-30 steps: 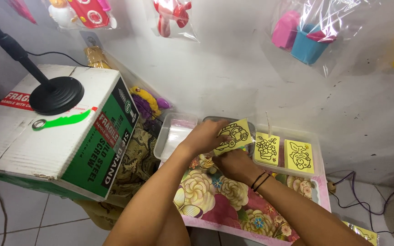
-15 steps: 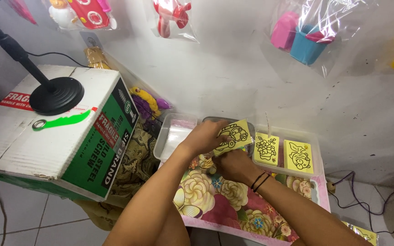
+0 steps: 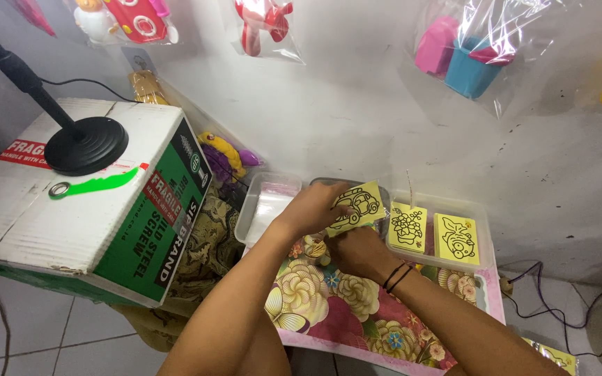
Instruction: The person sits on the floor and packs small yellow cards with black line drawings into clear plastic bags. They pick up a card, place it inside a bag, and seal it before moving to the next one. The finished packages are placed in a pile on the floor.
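My left hand [image 3: 313, 206] holds up a yellow card with a black line drawing of a car [image 3: 357, 207], pinched at its left side. Just below it, my right hand [image 3: 357, 252], with dark bands at the wrist, touches the card's lower edge with curled fingers. Both hands hover over a flowered cloth [image 3: 329, 306] and in front of a grey tray [image 3: 382, 189]. To the right, a clear tray [image 3: 485, 216] holds two stacks of yellow picture cards [image 3: 456, 239].
A clear tray with plastic sleeves [image 3: 269, 202] lies left of my hands. A large white and green cardboard box [image 3: 92, 209] stands at left, bearing a black round stand base [image 3: 85, 145] and a green flat tool [image 3: 95, 186]. Bagged toys [image 3: 468, 59] hang on the wall. Cables [image 3: 580, 306] lie at right.
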